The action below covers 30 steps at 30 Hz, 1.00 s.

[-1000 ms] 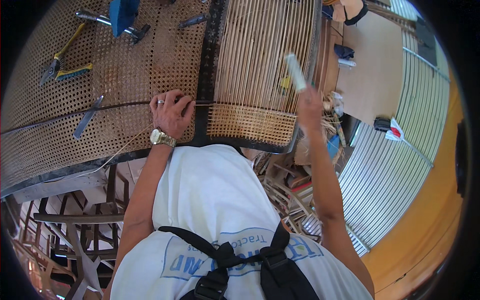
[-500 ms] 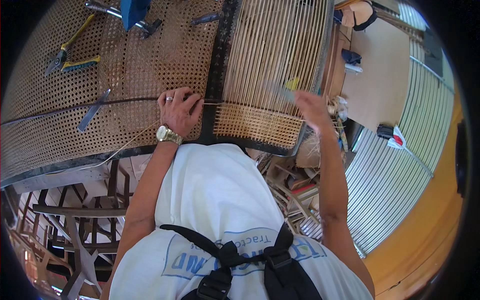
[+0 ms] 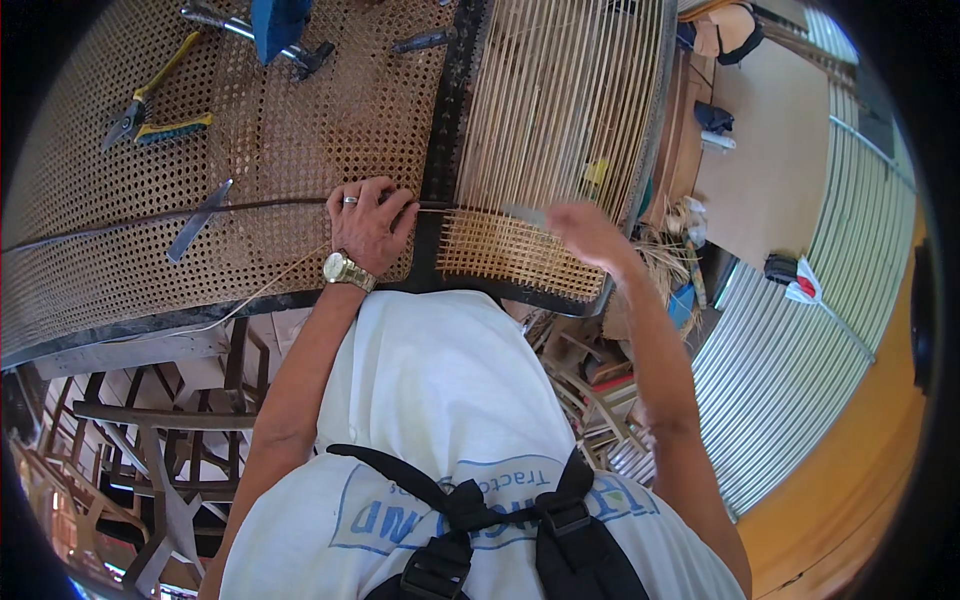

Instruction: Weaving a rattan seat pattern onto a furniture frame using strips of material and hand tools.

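A cane-woven panel (image 3: 290, 120) lies before me, with a section of long parallel cane strands (image 3: 545, 110) on its right. Below those strands is a band of finished-looking weave (image 3: 520, 252). My left hand (image 3: 368, 228) is closed on a long dark thin rod (image 3: 270, 204), which runs leftward across the panel. A loose strand of cane (image 3: 262, 285) trails from beside that hand. My right hand (image 3: 590, 237) grips a flat grey blade-like tool (image 3: 523, 213) over the upper edge of the woven band. Its fingers are partly blurred.
On the panel lie yellow-handled pruning shears (image 3: 140, 115), a flat metal blade (image 3: 200, 220), a hammer (image 3: 305, 60) and a dark tool (image 3: 422, 41). Wooden chair frames (image 3: 165, 420) stand below left. At right is a tabletop (image 3: 765, 150); another person's arm (image 3: 715, 35) shows at top right.
My right hand has moved left and slightly down with the flat tool, from the right edge of the strands to the woven band. My left hand stays on the rod.
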{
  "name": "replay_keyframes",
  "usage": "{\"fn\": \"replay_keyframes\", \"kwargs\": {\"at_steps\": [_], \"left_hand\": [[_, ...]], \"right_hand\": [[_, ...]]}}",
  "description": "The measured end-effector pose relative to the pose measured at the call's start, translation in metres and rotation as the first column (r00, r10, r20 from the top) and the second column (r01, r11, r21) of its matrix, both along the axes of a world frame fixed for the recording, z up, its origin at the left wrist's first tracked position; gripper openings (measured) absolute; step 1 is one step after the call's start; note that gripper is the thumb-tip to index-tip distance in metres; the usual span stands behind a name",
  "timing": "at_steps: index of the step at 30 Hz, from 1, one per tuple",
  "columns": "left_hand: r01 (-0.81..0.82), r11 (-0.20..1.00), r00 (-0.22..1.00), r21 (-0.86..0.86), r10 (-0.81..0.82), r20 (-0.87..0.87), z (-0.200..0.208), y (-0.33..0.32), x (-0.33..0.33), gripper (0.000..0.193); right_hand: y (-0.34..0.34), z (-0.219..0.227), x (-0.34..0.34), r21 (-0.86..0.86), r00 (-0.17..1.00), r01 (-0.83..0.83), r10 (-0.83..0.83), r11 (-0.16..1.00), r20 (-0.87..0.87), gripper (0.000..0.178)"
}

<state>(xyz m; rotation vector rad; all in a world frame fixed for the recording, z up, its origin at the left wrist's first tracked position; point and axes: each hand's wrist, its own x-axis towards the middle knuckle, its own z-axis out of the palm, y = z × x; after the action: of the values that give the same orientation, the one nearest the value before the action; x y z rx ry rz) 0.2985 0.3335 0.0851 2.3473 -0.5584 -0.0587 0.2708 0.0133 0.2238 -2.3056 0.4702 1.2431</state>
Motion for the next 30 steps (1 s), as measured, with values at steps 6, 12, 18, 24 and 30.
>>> {"fn": "replay_keyframes", "kwargs": {"at_steps": [6, 12, 18, 24, 30], "left_hand": [[0.017, 1.000, 0.999, 0.020, -0.018, 0.039, 0.005, -0.007, -0.002, 0.016], [0.148, 0.989, 0.987, -0.022, -0.147, 0.066, -0.005, -0.022, -0.003, 0.021], [0.147, 0.988, 0.988, 0.042, -0.149, 0.041, -0.004, -0.020, -0.003, 0.020], [0.263, 0.964, 0.964, 0.035, -0.264, 0.041, -0.007, -0.014, 0.004, 0.025], [0.417, 0.908, 0.903, 0.045, -0.420, 0.094, -0.009, -0.020, 0.021, 0.024]], "right_hand": [[-0.037, 0.012, 0.040, 0.125, 0.788, 0.551, -0.564, 0.825, 0.247, 0.032], [-0.039, -0.017, 0.013, 0.135, 0.995, -0.027, 0.041, 0.990, -0.096, 0.041], [-0.022, 0.013, 0.052, 0.018, 0.682, 0.586, -0.505, 0.810, 0.529, 0.036], [-0.024, -0.019, 0.030, 0.126, 0.998, 0.050, -0.053, 0.991, 0.021, 0.034], [-0.007, 0.007, 0.062, 0.104, 0.783, 0.498, -0.498, 0.861, 0.372, 0.033]]}}
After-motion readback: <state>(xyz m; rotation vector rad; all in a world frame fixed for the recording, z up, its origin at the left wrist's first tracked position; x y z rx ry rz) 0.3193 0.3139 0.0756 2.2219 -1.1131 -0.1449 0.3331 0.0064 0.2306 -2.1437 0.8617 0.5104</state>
